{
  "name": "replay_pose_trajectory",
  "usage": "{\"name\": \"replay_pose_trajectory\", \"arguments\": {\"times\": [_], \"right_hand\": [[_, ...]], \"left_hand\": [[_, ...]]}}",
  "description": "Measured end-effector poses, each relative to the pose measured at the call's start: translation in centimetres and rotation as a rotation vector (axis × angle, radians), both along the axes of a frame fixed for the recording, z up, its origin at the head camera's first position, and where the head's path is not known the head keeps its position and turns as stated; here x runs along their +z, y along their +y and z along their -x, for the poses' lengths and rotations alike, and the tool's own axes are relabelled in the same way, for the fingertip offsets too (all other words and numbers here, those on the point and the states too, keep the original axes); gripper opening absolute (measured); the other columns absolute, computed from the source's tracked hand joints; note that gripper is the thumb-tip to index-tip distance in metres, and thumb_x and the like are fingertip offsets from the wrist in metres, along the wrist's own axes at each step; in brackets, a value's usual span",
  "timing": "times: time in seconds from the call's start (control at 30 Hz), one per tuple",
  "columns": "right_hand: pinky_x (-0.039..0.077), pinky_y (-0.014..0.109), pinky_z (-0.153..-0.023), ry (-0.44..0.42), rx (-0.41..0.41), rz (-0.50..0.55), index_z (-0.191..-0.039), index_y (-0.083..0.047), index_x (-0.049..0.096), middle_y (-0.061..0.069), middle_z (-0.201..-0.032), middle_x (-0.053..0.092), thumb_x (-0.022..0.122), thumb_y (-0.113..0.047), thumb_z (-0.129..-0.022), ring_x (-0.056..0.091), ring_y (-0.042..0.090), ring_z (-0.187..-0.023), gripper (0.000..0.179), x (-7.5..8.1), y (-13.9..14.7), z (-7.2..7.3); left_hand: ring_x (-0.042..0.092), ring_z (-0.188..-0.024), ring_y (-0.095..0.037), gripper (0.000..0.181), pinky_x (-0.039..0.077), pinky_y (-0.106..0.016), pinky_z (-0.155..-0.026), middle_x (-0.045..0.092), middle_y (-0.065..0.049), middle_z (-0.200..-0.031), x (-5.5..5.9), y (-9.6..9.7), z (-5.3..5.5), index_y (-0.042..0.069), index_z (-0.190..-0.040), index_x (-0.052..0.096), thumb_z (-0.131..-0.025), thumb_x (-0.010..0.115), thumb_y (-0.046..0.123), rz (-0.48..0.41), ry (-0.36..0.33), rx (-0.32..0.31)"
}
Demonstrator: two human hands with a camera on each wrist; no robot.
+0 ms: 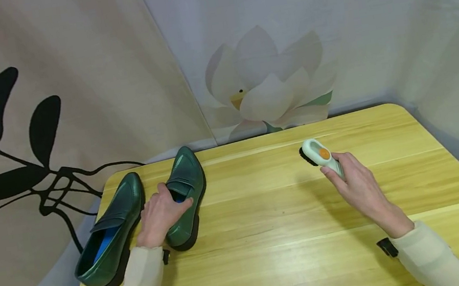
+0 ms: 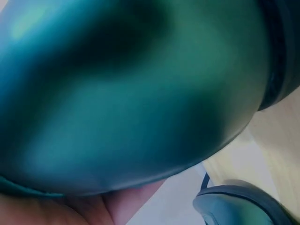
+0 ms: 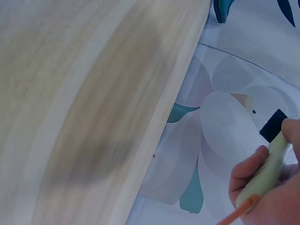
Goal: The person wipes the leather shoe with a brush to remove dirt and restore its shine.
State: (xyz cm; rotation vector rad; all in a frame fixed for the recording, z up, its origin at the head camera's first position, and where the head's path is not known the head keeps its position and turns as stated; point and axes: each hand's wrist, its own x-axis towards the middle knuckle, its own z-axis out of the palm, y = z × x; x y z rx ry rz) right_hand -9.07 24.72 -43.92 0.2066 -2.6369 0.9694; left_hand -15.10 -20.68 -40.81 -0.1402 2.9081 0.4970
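In the head view, two dark green loafers lie at the table's left side. My left hand [image 1: 161, 216] grips the right-hand loafer [image 1: 187, 169] around its opening, with the thumb across it. That loafer's green surface [image 2: 140, 117] fills most of the left wrist view, and part of the hand shows below it. The other loafer [image 1: 128, 195], with a blue insole, stands just left of the hand. My right hand [image 1: 358, 188] holds a pale green brush [image 1: 314, 151] by its handle above the table. It has an orange button and dark bristles facing left.
The wooden table [image 1: 273, 255] has a rounded far right corner. Behind it hangs a pale curtain [image 1: 262, 4] printed with a large flower and dark leaves. The loafers stand close to the table's left edge.
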Motion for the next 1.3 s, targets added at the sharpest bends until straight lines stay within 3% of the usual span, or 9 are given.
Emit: {"name": "replay_pose_trajectory", "arguments": {"times": [0.2, 0.37, 0.47, 0.57, 0.7, 0.83, 1.13, 1.3], "right_hand": [[0.045, 0.038, -0.063, -0.015, 0.005, 0.002, -0.133, 0.009, 0.056, 0.021, -0.107, 0.062, 0.064, -0.023, -0.105, 0.055, 0.028, -0.08, 0.043, 0.0, 0.0, 0.0], [0.045, 0.039, -0.064, -0.037, 0.01, 0.01, -0.134, 0.009, 0.055, 0.02, -0.108, 0.062, 0.063, -0.024, -0.105, 0.055, 0.029, -0.081, 0.044, -0.1, -0.1, -0.1], [0.045, 0.039, -0.063, -0.037, 0.012, 0.012, -0.134, 0.009, 0.055, 0.02, -0.107, 0.062, 0.063, -0.024, -0.106, 0.055, 0.029, -0.08, 0.044, -0.1, -0.1, -0.1], [0.045, 0.038, -0.064, -0.036, 0.015, 0.012, -0.134, 0.008, 0.055, 0.02, -0.107, 0.062, 0.062, -0.024, -0.106, 0.054, 0.028, -0.081, 0.044, -0.1, -0.1, -0.2], [0.044, 0.037, -0.063, -0.032, 0.029, 0.011, -0.134, 0.008, 0.055, 0.02, -0.107, 0.062, 0.063, -0.024, -0.106, 0.054, 0.027, -0.08, 0.043, 0.0, -0.3, -0.2], [0.044, 0.036, -0.062, -0.027, 0.041, 0.011, -0.133, 0.009, 0.056, 0.019, -0.106, 0.062, 0.063, -0.023, -0.106, 0.053, 0.027, -0.079, 0.043, 0.1, -0.4, -0.2], [0.042, 0.033, -0.059, -0.035, 0.033, -0.01, -0.132, 0.008, 0.058, 0.013, -0.099, 0.059, 0.058, -0.027, -0.108, 0.049, 0.023, -0.074, 0.043, -0.1, -0.2, -0.2], [0.043, 0.033, -0.059, -0.023, 0.036, -0.016, -0.131, 0.009, 0.058, 0.013, -0.1, 0.059, 0.058, -0.027, -0.108, 0.05, 0.023, -0.074, 0.043, -0.3, -0.1, -0.2]], "left_hand": [[0.061, -0.104, -0.052, 0.104, 0.049, -0.066, -0.086, 0.054, -0.04, -0.129, 0.1, 0.3, -0.1, -0.015, -0.148, 0.031, -0.092, 0.063, 0.066, 0.0, -0.041, -0.011], [0.054, -0.118, -0.059, 0.119, 0.043, -0.071, -0.095, 0.046, -0.043, -0.14, 0.5, 0.1, -0.4, -0.016, -0.154, 0.02, -0.093, 0.035, 0.085, -0.022, -0.071, 0.007], [0.053, -0.12, -0.06, 0.117, 0.041, -0.074, -0.095, 0.042, -0.041, -0.146, 0.7, -0.3, -0.7, -0.012, -0.158, 0.02, -0.093, 0.026, 0.086, -0.03, -0.019, 0.012], [0.051, -0.123, -0.058, 0.107, 0.041, -0.074, -0.096, 0.04, -0.037, -0.15, 0.9, -0.8, -1.2, -0.007, -0.158, 0.027, -0.097, 0.031, 0.081, -0.044, 0.107, -0.01], [0.044, -0.131, -0.054, 0.088, 0.039, -0.072, -0.101, 0.041, -0.034, -0.15, 1.2, -1.9, -1.8, -0.006, -0.153, 0.04, -0.102, 0.047, 0.066, -0.039, 0.299, -0.036], [0.039, -0.135, -0.053, 0.079, 0.036, -0.071, -0.105, 0.037, -0.035, -0.151, 1.6, -3.7, -2.2, -0.008, -0.15, 0.043, -0.103, 0.058, 0.053, 0.01, 0.412, -0.003], [0.043, -0.115, -0.065, 0.081, 0.033, -0.076, -0.096, 0.043, -0.05, -0.127, 0.8, -9.5, -3.3, -0.023, -0.133, 0.047, -0.093, 0.077, 0.04, 0.175, 0.513, 0.063], [0.035, -0.123, -0.069, 0.096, 0.026, -0.084, -0.093, 0.037, -0.053, -0.132, 0.1, -11.6, -4.4, -0.023, -0.138, 0.042, -0.089, 0.078, 0.052, 0.224, 0.393, 0.146]]}}
